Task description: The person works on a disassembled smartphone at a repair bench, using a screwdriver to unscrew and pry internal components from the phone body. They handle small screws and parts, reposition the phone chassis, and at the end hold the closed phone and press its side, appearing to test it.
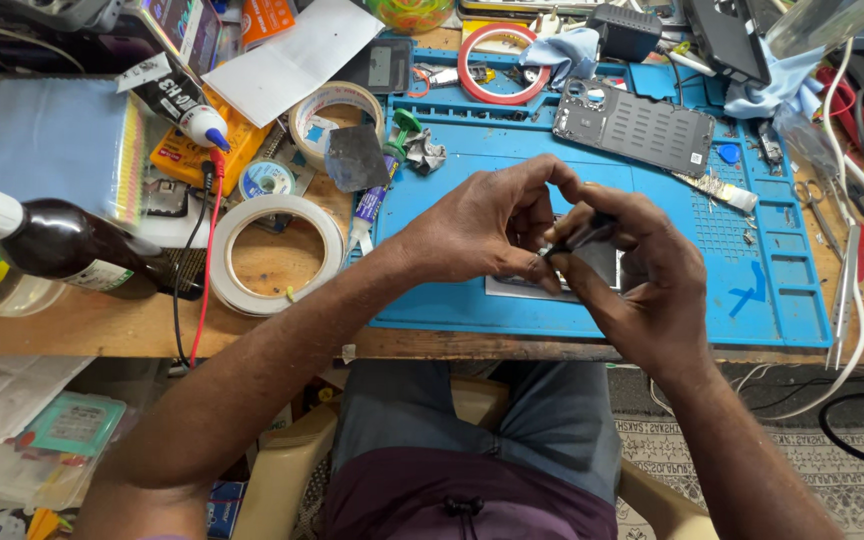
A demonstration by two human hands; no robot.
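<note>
Left hand (487, 225) and right hand (642, 275) meet over the blue repair mat (452, 290), both pinched narrow on a small dark flat part (597, 255), probably a phone component, mostly hidden by the fingers, with a pale flat piece (512, 290) under them on the mat. Phone back frame (634, 128) lies beyond in the mat's upper area; red tape ring (497, 62) behind it. White tape roll (277, 252) and dark brown bottle (62, 245) lie left on the wooden bench (72, 325), tweezers (845, 290) right.

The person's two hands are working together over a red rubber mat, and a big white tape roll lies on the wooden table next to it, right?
Not quite: in the head view the rubber mat is blue, not red. The rest holds: the left hand and right hand meet over it, and the big white tape roll lies on the wooden table beside it.
</note>
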